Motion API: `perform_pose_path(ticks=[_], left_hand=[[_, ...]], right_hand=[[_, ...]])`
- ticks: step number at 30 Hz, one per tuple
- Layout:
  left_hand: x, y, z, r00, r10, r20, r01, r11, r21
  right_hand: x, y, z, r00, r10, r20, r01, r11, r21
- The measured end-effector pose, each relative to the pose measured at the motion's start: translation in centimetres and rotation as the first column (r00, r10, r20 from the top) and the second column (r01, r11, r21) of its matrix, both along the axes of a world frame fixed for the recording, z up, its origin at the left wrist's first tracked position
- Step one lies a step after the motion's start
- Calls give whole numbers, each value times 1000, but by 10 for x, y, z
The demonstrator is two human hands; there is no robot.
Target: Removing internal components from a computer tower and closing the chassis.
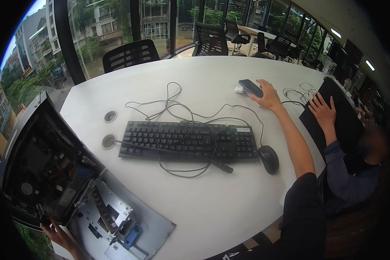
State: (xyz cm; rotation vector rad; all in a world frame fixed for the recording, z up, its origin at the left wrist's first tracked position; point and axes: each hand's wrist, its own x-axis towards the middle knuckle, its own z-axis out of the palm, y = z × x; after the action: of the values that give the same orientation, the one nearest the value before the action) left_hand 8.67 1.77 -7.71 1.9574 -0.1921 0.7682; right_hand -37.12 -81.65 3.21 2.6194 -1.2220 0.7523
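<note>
The right hand is reaching over the counter toward its far right part and touching the phone, curving half open about the end nearer the arm; how firmly it is gripping, I cannot tell. The left hand is resting its partly spread fingers at the lower rim of the open black case, by the counter's near left corner; whether it is grasping that rim, I cannot tell.

White earbuds are lying just beside the phone's left side. A metal frame is lying against the case, reaching inward from the left edge. The keyboard is occupying the counter's middle, with loose cables crossing it and looping toward the far edge. The mouse is sitting just beside its right end. At the right edge, a co-worker's hand is spreading its fingers on a black panel. Chairs are standing beyond the far edge.
</note>
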Motion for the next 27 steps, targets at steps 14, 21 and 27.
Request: perform_pose_path(ticks=[14, 21, 27], left_hand=[[-20, -28, 18, 995, -77, 59, 80, 995, -54], [-17, -26, 17, 998, -47, 46, 49, 998, -44], [-15, -19, 14, 998, -61, 9, 62, 997, -51]], right_hand=[[-21, 49, 46, 999, 23, -38, -23, 1000, -2], [-10, 24, 27, 991, -25, -129, 34, 997, 63], [12, -10, 2, 972, -79, -220, 105, 988, 112]])
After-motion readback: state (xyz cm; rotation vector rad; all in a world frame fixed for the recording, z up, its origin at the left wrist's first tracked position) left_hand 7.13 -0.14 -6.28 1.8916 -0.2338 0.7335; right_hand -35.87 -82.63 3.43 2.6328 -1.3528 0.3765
